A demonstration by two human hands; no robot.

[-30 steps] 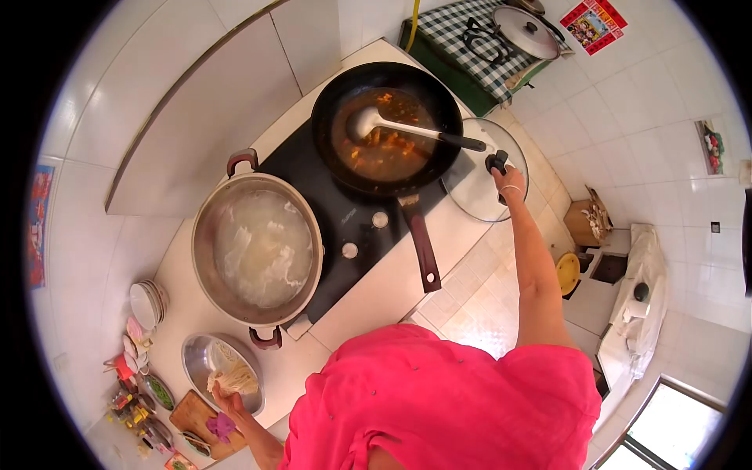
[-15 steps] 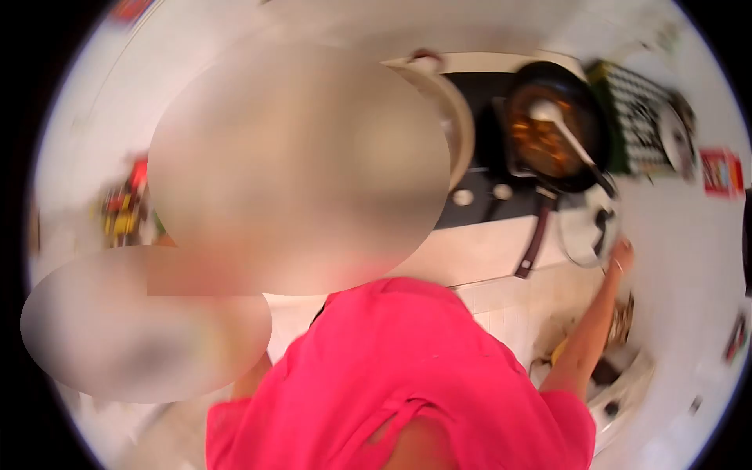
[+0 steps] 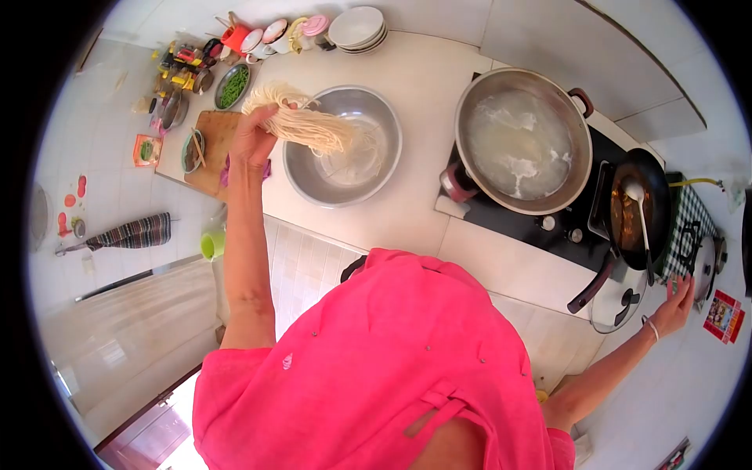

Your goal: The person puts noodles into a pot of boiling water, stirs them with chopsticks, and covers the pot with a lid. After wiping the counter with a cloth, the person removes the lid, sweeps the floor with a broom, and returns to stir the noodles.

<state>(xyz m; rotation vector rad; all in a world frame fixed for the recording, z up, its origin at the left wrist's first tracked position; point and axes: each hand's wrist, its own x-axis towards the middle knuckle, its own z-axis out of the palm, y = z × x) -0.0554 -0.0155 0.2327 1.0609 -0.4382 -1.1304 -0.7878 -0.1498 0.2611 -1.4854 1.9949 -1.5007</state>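
Note:
My left hand [image 3: 254,139] is closed round a bundle of pale noodles [image 3: 309,129], held above the left side of a steel basin [image 3: 294,172]. The bundle's right end hangs over the basin, where a few loose strands show. At the far right, my right hand [image 3: 674,309] is empty with its fingers stretched out, beside a pot lid [image 3: 705,266] and the checked cloth. Left of that hand lies a glass lid [image 3: 607,317] with a dark handle. A wide pot [image 3: 580,184] of cloudy, foaming water stands on the stove [image 3: 525,235].
A black frying pan [image 3: 662,211] holds brown food and a ladle [image 3: 641,207]. Left of the basin are a cutting board [image 3: 215,153], a bowl of chopped greens [image 3: 233,86] and sauce bottles [image 3: 184,66]. Stacked plates [image 3: 356,30] and cups stand at the back. A green-checked cloth [image 3: 689,207] covers something right of the pan.
The view has swung left and sharpened, so the counter, basin and noodles now show. My right hand has shifted slightly away from the glass lid. My left hand was hidden by blur before.

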